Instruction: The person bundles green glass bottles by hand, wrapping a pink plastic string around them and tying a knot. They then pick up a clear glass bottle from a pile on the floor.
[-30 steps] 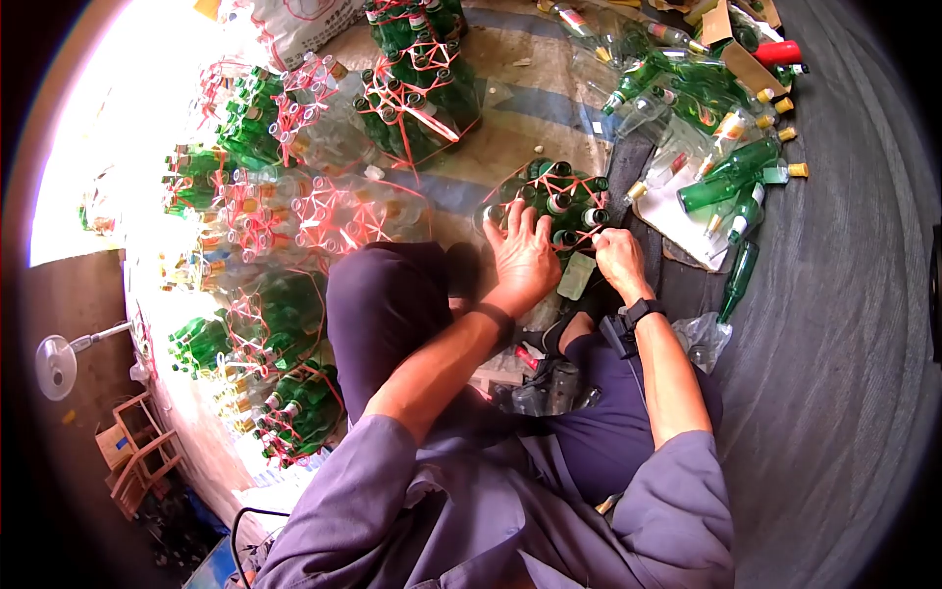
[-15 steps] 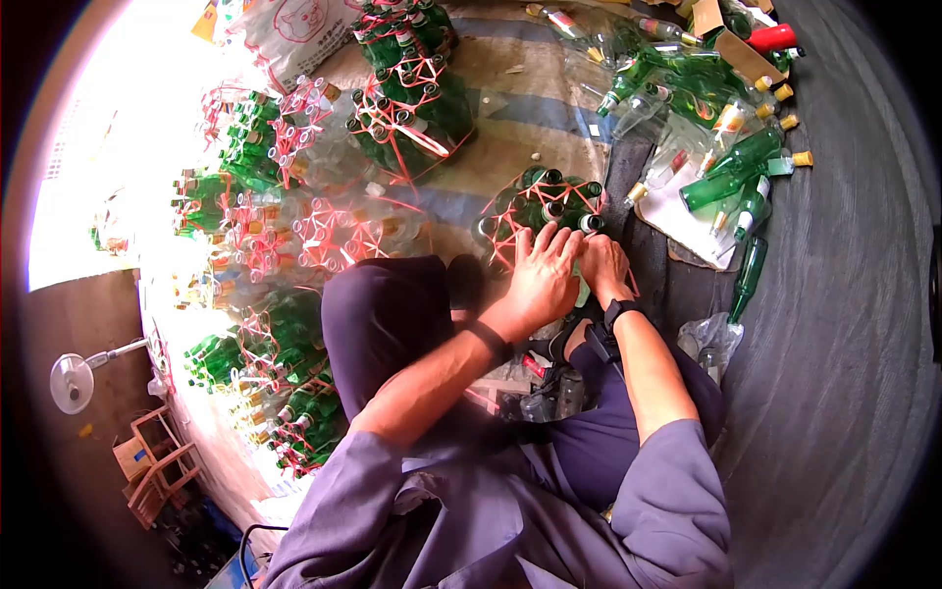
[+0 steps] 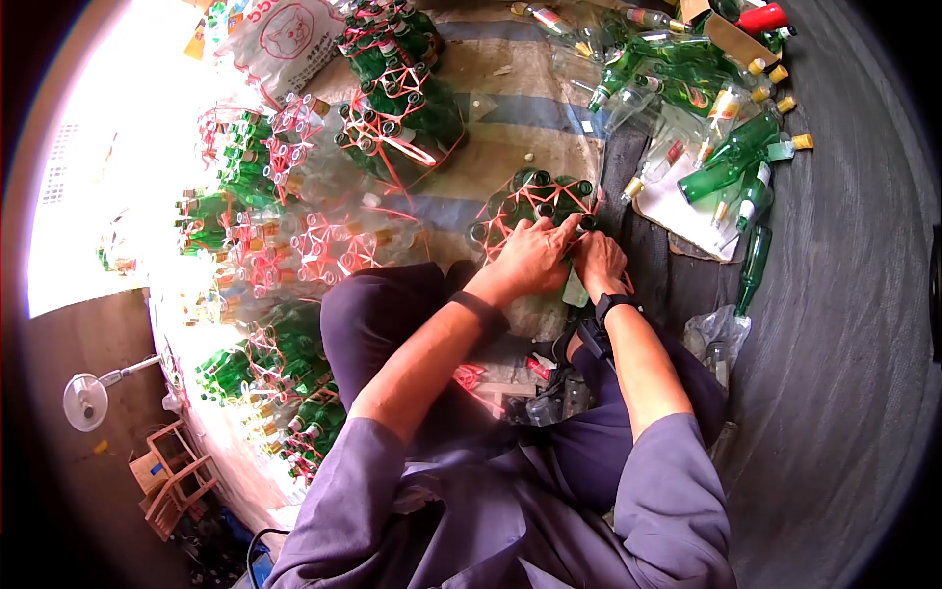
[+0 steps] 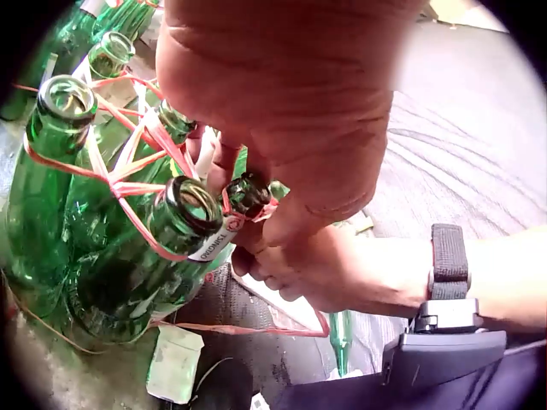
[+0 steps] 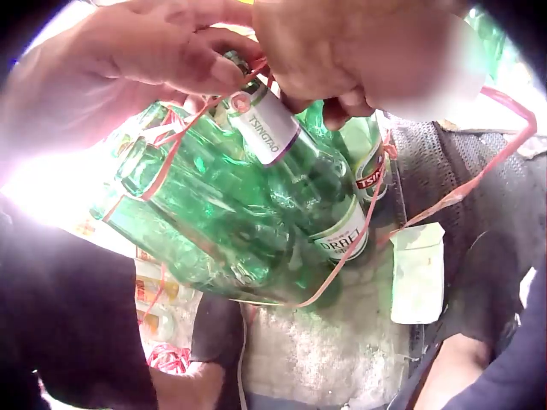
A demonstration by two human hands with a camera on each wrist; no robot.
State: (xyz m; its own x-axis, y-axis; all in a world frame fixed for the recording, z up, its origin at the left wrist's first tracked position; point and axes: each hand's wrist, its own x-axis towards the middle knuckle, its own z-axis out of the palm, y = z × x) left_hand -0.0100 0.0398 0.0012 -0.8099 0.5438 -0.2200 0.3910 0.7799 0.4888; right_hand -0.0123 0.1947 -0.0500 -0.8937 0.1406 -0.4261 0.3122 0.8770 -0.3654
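The upright cluster of green glass bottles (image 5: 244, 218) stands on the floor right in front of the seated person, just beyond the bent legs; the bottles are packed side by side, glossy and translucent, their open mouths level with the hands; pinkish-red flat plastic twine (image 4: 115, 186) winds around the necks and crosses between them in a loose star, while another loop of it girds the bodies lower down; one bottle wears a white paper neck label (image 5: 272, 132) reading TSINGTAO; the left hand (image 3: 535, 257) pinches the twine at the mouth of that bottle, thumb against fingers; the right hand (image 3: 600, 263), just beside it, has its fingers curled in on the twine, with a slack length looping down near it; a pale green rectangular carton (image 5: 418, 278) lies close to the cluster; to the person's right sprawls a heap of loose green and clear bottles (image 3: 677, 88); on the left stand more bottle bundles (image 3: 334, 236), bound in the same colour.
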